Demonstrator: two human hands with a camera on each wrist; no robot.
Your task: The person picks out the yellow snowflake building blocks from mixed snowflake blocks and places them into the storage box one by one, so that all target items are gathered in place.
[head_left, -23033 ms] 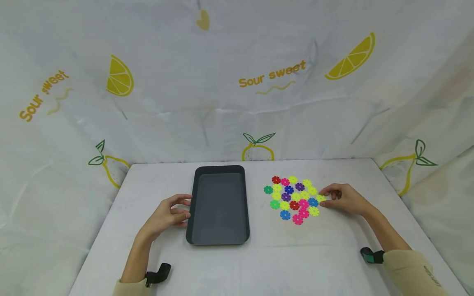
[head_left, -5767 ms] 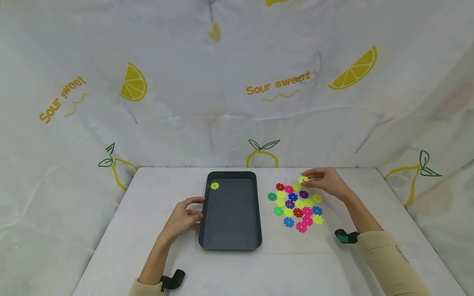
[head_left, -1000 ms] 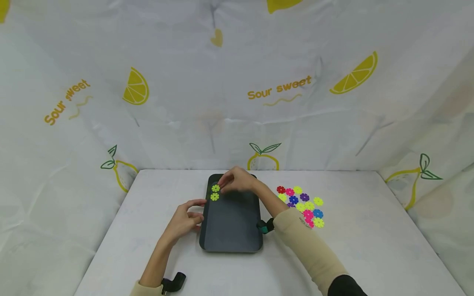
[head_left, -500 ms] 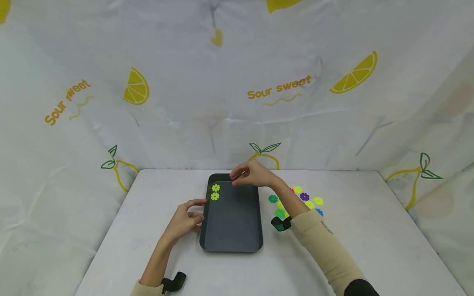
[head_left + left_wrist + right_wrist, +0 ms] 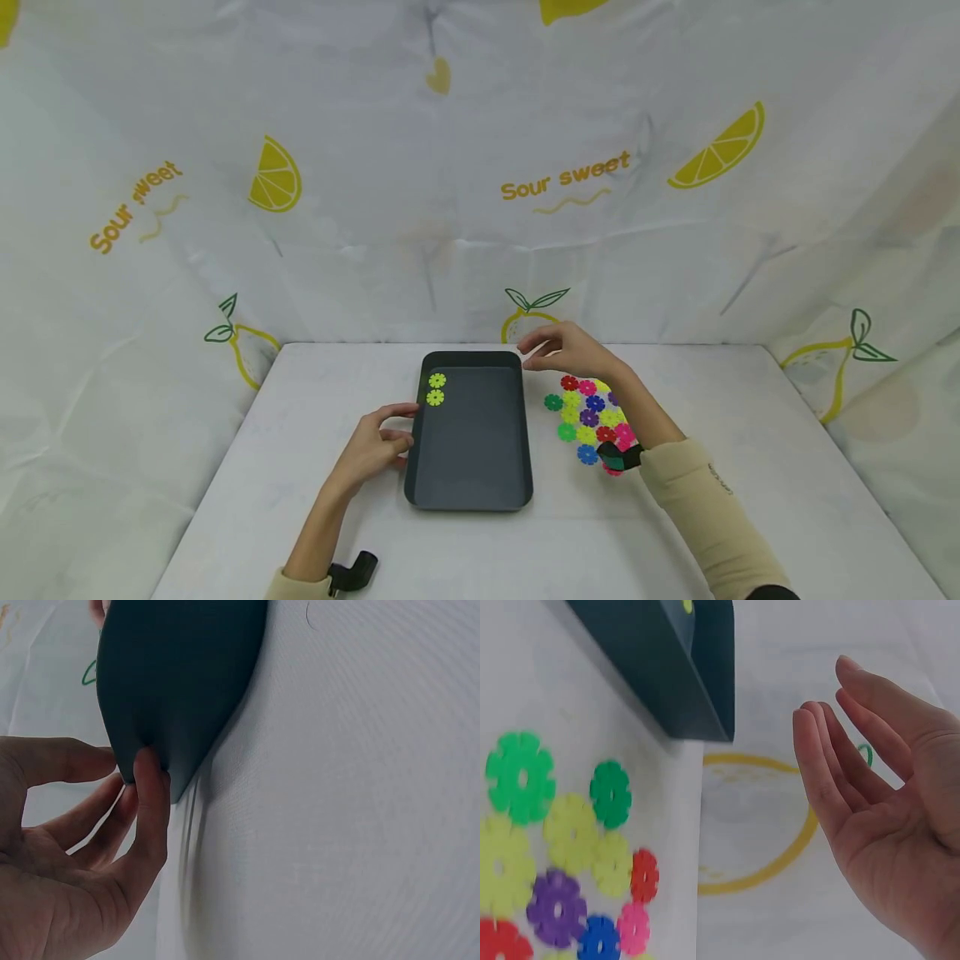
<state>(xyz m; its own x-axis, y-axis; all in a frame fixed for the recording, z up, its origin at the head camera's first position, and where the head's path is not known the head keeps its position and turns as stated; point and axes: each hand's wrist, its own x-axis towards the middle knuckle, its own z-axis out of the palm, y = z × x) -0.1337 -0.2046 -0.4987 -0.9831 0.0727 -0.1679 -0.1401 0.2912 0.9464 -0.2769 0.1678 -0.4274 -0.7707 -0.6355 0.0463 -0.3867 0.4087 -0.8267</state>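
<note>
My left hand (image 5: 371, 446) rests at the left side of a dark grey rectangular tray (image 5: 472, 450); its fingertips touch the rim and outer wall in the left wrist view. Two yellow snowflake discs (image 5: 436, 397) lie one before the other in the tray's far left corner. My right hand (image 5: 570, 348) hovers just past the tray's far right corner, holding nothing. In the right wrist view its fingers (image 5: 817, 765) are loosely bent with a gap to the thumb. Beside the tray spreads a cluster of coloured snowflake discs (image 5: 588, 418), partly hidden by the right forearm.
A white table (image 5: 465, 554) bears everything, backed by a white cloth (image 5: 360, 208) printed with lemons and words. A black wrist camera (image 5: 352, 573) sits by the left sleeve, another wrist camera (image 5: 618, 456) in front of the disc cluster.
Since a second ago my right hand has left the two yellow discs and moved right, out over the tray's edge. A second disc has joined the first since earlier. The left hand stays put.
</note>
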